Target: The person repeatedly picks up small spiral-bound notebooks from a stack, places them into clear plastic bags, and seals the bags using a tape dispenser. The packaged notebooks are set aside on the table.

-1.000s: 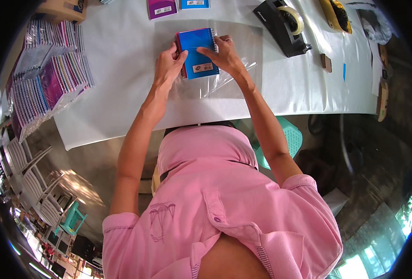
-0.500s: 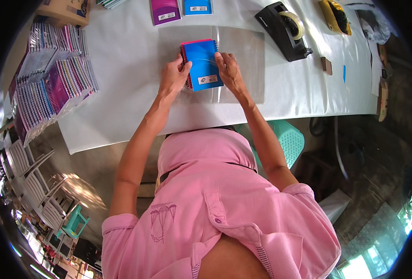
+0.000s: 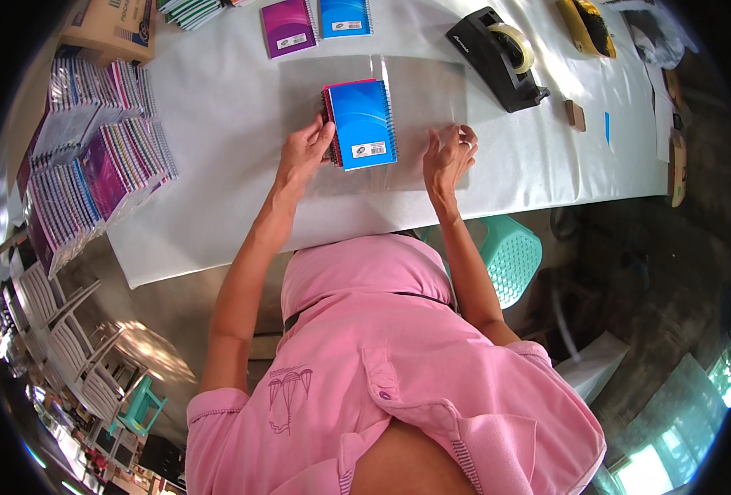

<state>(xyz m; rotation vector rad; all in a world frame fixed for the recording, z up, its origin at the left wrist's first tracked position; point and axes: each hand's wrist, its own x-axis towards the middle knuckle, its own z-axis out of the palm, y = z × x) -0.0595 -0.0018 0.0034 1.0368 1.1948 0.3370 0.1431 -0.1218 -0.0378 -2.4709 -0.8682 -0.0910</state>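
Note:
A small stack of spiral notebooks (image 3: pixel 364 124) lies on a clear plastic sheet (image 3: pixel 431 91), a blue cover on top and a pink-red edge showing beneath it. My left hand (image 3: pixel 306 148) grips the stack's left edge, its thumb at the side and the other fingers partly hidden. To the right, apart from the notebooks, my right hand (image 3: pixel 450 161) hovers over the right part of the sheet. Its fingers are bent and spread, with nothing visible in them.
A purple notebook (image 3: pixel 289 29) and a blue notebook (image 3: pixel 345 16) lie beyond the sheet. Bundled notebooks (image 3: pixel 93 173) and a cardboard box (image 3: pixel 110 29) stand at the left. A black tape dispenser (image 3: pixel 497 62), a small brown block (image 3: pixel 576 115) and a yellow holder (image 3: pixel 587 29) sit on the right.
My right hand has let go of the stack's right edge and moved right and toward me. The left hand keeps its hold. The whole view has shifted slightly.

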